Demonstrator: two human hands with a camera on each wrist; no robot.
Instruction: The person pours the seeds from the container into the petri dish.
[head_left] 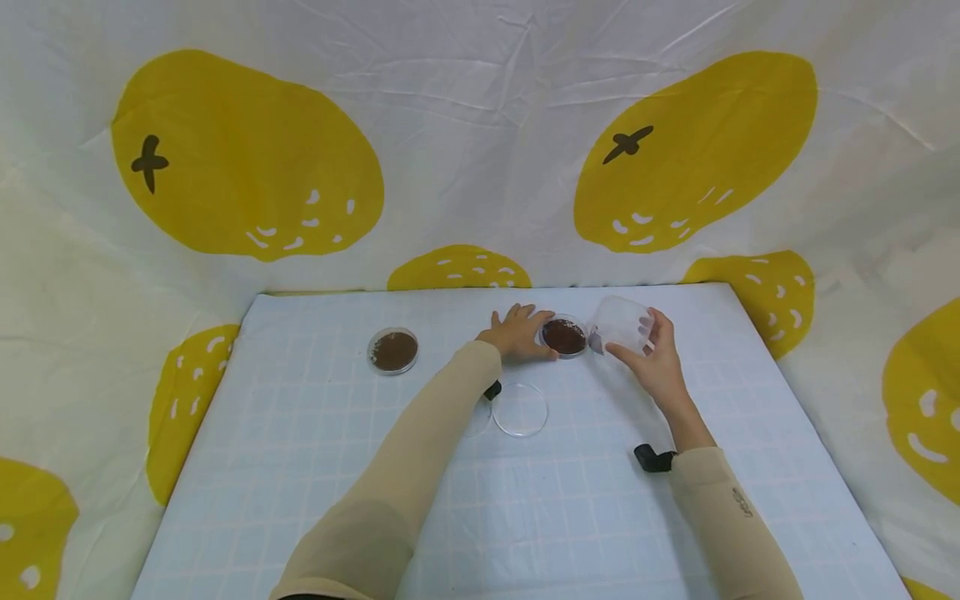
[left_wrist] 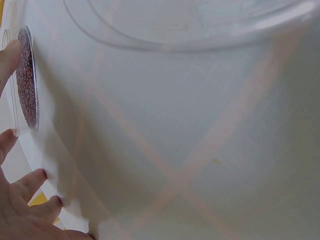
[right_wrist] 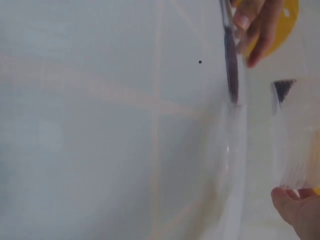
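Note:
My left hand holds the side of a clear petri dish filled with dark reddish-brown granules. In the left wrist view its thumb and a finger sit at opposite sides of the dish's rim. Just right of the dish, my right hand grips a clear plastic container between thumb and fingers. The container tilts toward the dish, raised over the table. A small heap of dark granules lies in its lower corner, as the right wrist view shows.
Another petri dish of brown granules stands to the left. Two clear round lids lie nearer me; one lid is in full view, the other partly behind my left sleeve. A checked pale cloth covers the table, and a patterned curtain hangs behind.

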